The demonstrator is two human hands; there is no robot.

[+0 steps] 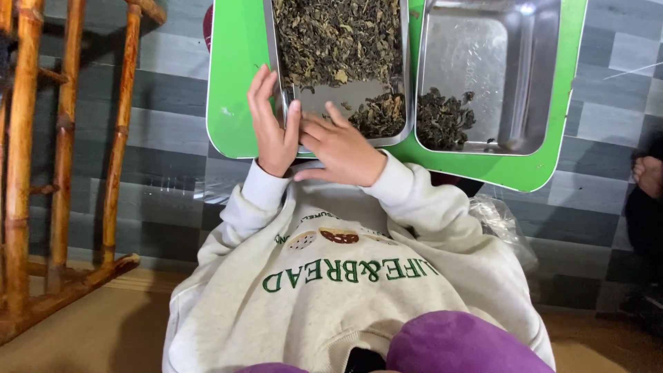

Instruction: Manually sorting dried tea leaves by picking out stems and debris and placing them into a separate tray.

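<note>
Just beyond the right hand (pixel 342 148) fingers (pixel 338 116): dried leaves (pixel 378 115).

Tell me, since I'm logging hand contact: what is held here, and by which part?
The left hand grips the left metal tray by its near-left rim. The right hand rests at its near edge; any grip there cannot be told.

- The table (pixel 238 76) was bright green with a thin white edge.
- Both steel trays, left (pixel 345 103) and right (pixel 539 76), were shiny silver.
- The dried leaves (pixel 338 38) were dark olive and brown.
- The sweatshirt (pixel 331 304) was cream with green lettering.
- The floor (pixel 173 131) showed grey checkered tiles.
- The bamboo chair (pixel 62 138) was orange-brown.
- The trousers (pixel 456 345) were purple.
</note>
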